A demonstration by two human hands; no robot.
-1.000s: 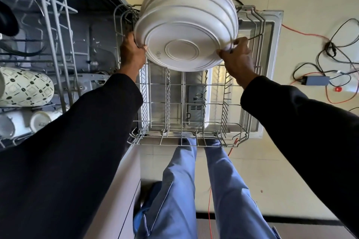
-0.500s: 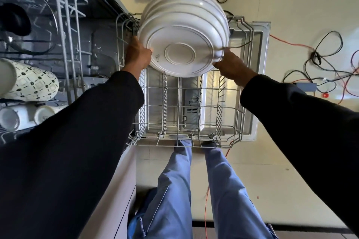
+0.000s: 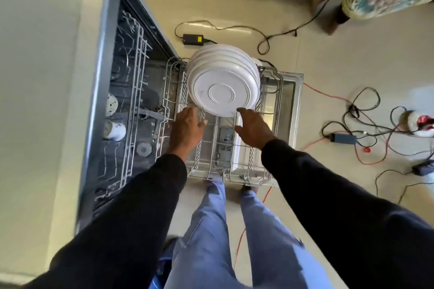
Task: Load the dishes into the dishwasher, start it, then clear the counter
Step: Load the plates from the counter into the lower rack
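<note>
L hand [image 3: 187,128] + R hand [image 3: 254,129]: fingers spread, gripping nothing, just beside plate stack [image 3: 223,88]. Fingertip contact w/ stack: can't tell. Stack on edge in lower rack [image 3: 172,87] over dishwasher door [image 3: 297,101]. Mugs [image 3: 115,129] in upper rack [image 3: 138,73].

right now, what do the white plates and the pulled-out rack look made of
Plates: smooth white with a soft sheen and a moulded foot ring; glazed ceramic or melamine, cannot tell which. Rack: thin bent wires in pale grey coating, probably coated steel.
</note>
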